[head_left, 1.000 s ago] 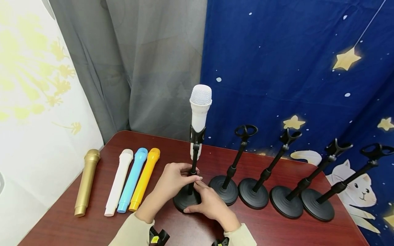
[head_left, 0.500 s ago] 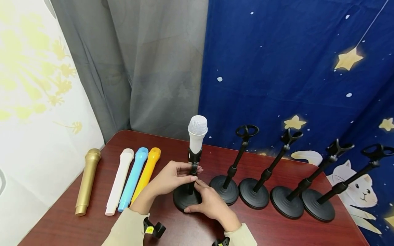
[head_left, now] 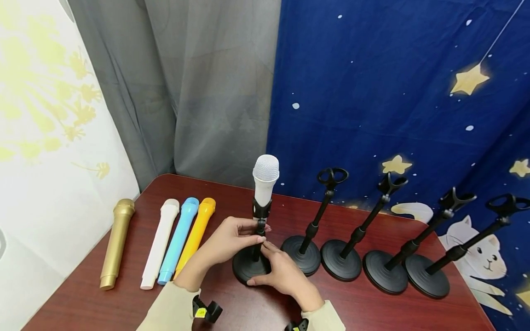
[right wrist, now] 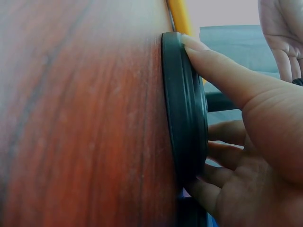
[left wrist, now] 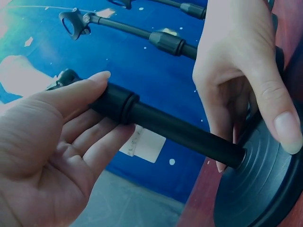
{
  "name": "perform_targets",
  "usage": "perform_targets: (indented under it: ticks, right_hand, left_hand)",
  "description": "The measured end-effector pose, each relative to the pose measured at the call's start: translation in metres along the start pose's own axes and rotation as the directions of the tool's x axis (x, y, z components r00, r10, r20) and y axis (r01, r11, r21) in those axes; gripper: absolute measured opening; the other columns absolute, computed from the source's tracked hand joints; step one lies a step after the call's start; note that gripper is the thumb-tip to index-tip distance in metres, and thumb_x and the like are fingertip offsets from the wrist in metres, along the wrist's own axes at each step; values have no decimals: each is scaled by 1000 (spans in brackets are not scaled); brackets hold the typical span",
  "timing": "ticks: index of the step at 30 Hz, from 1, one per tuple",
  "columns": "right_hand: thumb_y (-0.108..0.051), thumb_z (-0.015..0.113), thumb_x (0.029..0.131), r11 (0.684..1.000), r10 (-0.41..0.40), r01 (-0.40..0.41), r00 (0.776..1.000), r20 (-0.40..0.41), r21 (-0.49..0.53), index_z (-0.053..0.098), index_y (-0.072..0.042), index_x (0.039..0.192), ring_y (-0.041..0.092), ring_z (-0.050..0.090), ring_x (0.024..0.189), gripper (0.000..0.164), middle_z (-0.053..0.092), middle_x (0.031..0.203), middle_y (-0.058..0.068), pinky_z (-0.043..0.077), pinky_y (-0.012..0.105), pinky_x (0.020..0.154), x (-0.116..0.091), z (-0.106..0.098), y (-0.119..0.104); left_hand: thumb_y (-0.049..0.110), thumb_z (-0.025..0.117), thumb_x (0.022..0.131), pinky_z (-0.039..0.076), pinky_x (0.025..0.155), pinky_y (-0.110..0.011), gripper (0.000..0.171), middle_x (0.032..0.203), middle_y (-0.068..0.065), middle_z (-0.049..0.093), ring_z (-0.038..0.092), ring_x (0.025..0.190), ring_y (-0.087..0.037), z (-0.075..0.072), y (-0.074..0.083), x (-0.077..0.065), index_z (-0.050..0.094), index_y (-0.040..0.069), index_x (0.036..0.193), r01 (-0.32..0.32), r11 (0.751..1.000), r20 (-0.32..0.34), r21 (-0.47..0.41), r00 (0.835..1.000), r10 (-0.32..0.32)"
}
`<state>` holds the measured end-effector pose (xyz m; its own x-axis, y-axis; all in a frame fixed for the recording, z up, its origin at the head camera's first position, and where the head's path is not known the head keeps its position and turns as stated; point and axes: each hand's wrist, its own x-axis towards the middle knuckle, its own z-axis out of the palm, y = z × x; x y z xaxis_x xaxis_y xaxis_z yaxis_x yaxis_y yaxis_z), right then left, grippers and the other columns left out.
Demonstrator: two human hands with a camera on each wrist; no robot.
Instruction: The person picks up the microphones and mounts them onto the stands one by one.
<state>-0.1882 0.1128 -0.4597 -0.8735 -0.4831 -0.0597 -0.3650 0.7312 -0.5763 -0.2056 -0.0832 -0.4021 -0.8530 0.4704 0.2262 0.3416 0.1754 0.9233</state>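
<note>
A white microphone (head_left: 265, 184) stands upright in the clip of a black desktop microphone stand (head_left: 244, 266). My left hand (head_left: 229, 241) holds the stand's pole just beneath the clip. In the left wrist view its thumb and fingers pinch the black collar (left wrist: 116, 101), with the thinner pole (left wrist: 184, 135) running down to the base. My right hand (head_left: 285, 271) grips the round base, which rests on the table. Seen from the right wrist, the thumb lies on the rim of the base (right wrist: 182, 113) and the other fingers reach round its far side.
Several black stands with bare clips, the nearest stand (head_left: 304, 257) close to my right hand, line the table's right side. Left lie a gold microphone (head_left: 118, 243), a white one, a blue microphone (head_left: 179, 241) and a yellow microphone (head_left: 196, 234). Curtains hang behind the table (head_left: 232, 312).
The white microphone and its clip have come down and the stand's pole is shorter. My left hand shifted slightly; my right hand kept its place on the base. The last half second shows almost no motion.
</note>
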Motion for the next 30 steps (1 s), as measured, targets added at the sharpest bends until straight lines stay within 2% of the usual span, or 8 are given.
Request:
perform_targets:
  ticks: [5,9,12,17,20,24,27,30]
  right_hand:
    - [-62,74,70,1000,-12,12,1000,-9,-1,41,-8,144,26,38,139,98,35,153,9,39,46,107,0,0,1]
    - [-62,74,70,1000,-17,17,1000,-14,-2,41,-9,145,25,38,139,98,34,154,8,39,46,107,0,1,1]
    - [-61,75,70,1000,-18,18,1000,-16,3,40,-10,145,24,38,139,97,34,154,7,40,45,107,0,1,1]
    - [-59,76,70,999,-41,42,999,-34,5,40,-16,146,23,39,138,94,36,153,4,40,44,106,-1,2,1]
    - [-57,76,71,997,-69,70,997,-46,13,39,-24,147,21,42,136,91,37,152,-2,41,43,105,-1,3,2]
    - [-56,75,72,995,-96,98,994,-44,31,36,-34,146,19,45,133,87,38,150,-9,44,44,103,-2,3,3]
    - [-57,75,73,994,-102,103,994,-45,40,35,-34,146,18,46,133,86,38,150,-10,44,44,103,-3,3,3]
    - [-57,75,73,993,-108,110,993,-51,44,35,-32,147,18,45,134,87,37,151,-9,43,44,104,-3,3,3]
  left_hand:
    - [22,72,85,54,85,-26,29,108,-6,72,69,100,-14,6,4,0,71,12,112,4,998,-84,65,997,2]
    - [21,77,80,56,79,-25,29,103,-5,73,71,94,-13,14,11,-1,73,10,107,42,992,-195,117,981,-18]
    - [22,81,75,57,74,-24,28,98,-3,73,72,87,-11,21,16,-2,74,11,100,79,984,-301,158,953,-28]
    - [30,84,70,57,67,-21,31,89,1,73,71,75,-6,35,18,-4,73,15,94,115,961,-468,253,883,17]
    - [37,85,68,55,65,-18,37,86,5,70,67,72,-2,43,16,-5,70,16,95,102,925,-529,367,841,117]
    - [43,85,67,49,58,-17,42,79,6,59,56,64,-3,51,14,-6,64,16,93,122,832,-558,541,792,247]
    - [41,85,67,45,55,-19,42,76,5,57,52,62,-5,54,12,-6,60,15,88,154,789,-568,595,775,277]
    - [38,86,67,47,56,-20,40,75,4,60,56,64,-6,54,13,-6,58,15,84,166,783,-572,600,773,275]
